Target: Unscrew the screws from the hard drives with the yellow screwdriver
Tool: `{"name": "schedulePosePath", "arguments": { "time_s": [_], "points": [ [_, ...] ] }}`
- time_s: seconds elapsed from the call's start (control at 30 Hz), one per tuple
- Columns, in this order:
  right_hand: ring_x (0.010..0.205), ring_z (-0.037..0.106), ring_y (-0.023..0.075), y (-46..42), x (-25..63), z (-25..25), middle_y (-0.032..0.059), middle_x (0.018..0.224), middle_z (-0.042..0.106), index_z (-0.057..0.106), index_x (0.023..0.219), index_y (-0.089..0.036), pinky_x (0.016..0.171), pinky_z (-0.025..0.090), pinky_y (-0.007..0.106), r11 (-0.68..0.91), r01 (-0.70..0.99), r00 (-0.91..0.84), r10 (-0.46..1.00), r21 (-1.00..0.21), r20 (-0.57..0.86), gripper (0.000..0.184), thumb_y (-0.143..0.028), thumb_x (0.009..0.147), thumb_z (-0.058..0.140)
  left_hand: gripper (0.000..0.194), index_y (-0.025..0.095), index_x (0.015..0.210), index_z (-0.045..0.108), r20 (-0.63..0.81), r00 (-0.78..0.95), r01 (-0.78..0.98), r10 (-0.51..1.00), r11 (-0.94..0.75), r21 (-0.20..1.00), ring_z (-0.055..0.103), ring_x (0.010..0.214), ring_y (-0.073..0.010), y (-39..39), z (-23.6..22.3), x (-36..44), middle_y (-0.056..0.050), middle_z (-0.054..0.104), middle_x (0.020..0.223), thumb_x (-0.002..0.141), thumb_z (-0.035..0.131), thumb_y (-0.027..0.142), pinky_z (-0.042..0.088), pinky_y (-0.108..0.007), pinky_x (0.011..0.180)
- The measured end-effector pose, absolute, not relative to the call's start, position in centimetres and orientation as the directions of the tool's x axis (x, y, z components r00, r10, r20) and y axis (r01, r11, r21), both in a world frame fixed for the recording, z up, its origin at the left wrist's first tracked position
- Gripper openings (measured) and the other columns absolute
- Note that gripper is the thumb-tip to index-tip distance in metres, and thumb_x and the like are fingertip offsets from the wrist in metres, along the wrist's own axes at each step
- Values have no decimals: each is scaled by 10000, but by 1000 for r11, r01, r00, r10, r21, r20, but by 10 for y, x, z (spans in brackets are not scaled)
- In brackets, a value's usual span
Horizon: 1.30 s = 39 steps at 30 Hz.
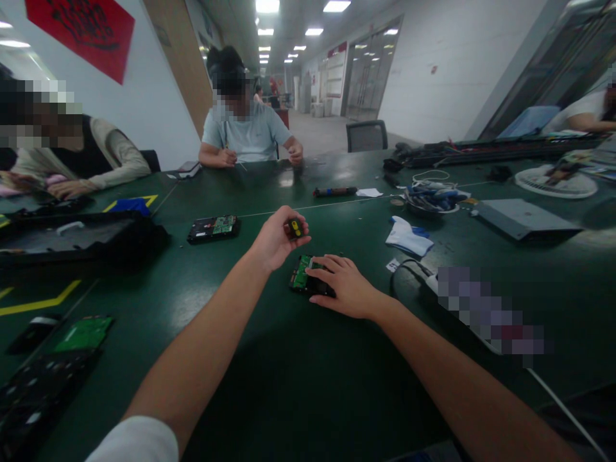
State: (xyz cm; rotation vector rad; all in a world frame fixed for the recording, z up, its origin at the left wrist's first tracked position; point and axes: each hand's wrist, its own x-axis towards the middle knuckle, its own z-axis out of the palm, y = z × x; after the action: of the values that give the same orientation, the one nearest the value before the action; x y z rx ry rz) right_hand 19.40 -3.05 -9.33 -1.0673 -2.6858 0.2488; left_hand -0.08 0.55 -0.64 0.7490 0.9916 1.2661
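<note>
My left hand (279, 239) is raised just over the table, its fingers curled around a small black-and-yellow object (295, 227) that looks like the end of a tool handle; the rest of it is hidden. Below and to the right lies a hard drive (301, 274), its green circuit board facing up. My right hand (346, 287) rests over the right part of this drive, fingers spread and touching its top, with the thumb by the near edge. The hand covers much of the drive's right side.
Another hard drive (214, 228) lies left of my hands. A black tray-like casing (81, 234) and more drive parts (52, 372) are further left. To the right are a white glove (409, 236), a power strip (462, 308) and a grey box (524, 217). Co-workers sit across the table.
</note>
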Motion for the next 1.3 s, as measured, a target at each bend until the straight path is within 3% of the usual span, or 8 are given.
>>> {"name": "schedulePosePath", "arguments": {
  "time_s": [0.13,0.3,0.43,0.6,0.93,1.13,1.3],
  "points": [
    [1481,396,433,-30,194,-94,139,1622,466,566,1518,-248,1189,325,636,716,655,-702,695,-243,155,657,-548,947,694,150,122,758,688,-260,-58,-405,964,215,889,582,636,-128,7,0,-7,-37,596,710,812,590,223,499,-231,518],
    [1474,404,422,-29,194,-95,136,1619,473,567,1515,-254,1177,340,628,725,646,-708,686,-240,169,645,-551,953,681,57,125,756,680,-323,27,-462,946,298,835,581,650,-128,2,8,-8,-41,586,682,793,639,140,562,-251,613],
    [1464,415,420,-30,195,-96,143,1610,481,574,1509,-244,1178,338,622,729,641,-708,682,-238,182,646,-542,948,695,160,149,656,589,-321,81,-498,944,317,807,595,673,-122,-3,11,-6,-33,591,688,762,652,48,590,-276,696],
    [1464,417,409,-30,195,-98,143,1598,493,585,1496,-243,1179,340,610,736,634,-707,676,-238,209,636,-545,948,697,176,131,639,620,-308,114,-443,945,326,835,609,686,-125,-7,12,-4,-42,619,712,783,627,31,587,-281,696],
    [1469,414,413,-30,195,-98,141,1605,488,576,1503,-243,1181,341,615,728,643,-702,684,-237,198,637,-532,950,703,66,120,772,744,-168,-29,-321,985,150,935,587,700,-112,-6,4,4,-45,684,813,729,794,126,493,-232,586],
    [1475,410,416,-30,195,-98,139,1603,491,580,1497,-246,1187,338,625,726,645,-700,686,-238,199,636,-541,948,700,208,156,875,738,-74,60,-254,995,87,963,617,776,-147,-8,1,3,-49,698,892,708,846,213,523,-261,617],
    [1481,404,410,-29,196,-99,138,1615,474,573,1503,-254,1188,333,626,729,640,-702,683,-241,202,637,-546,950,695,131,146,818,671,-80,103,-314,991,108,943,664,855,-185,-6,-7,9,-88,713,898,774,754,238,586,-326,725]
  ]
}}
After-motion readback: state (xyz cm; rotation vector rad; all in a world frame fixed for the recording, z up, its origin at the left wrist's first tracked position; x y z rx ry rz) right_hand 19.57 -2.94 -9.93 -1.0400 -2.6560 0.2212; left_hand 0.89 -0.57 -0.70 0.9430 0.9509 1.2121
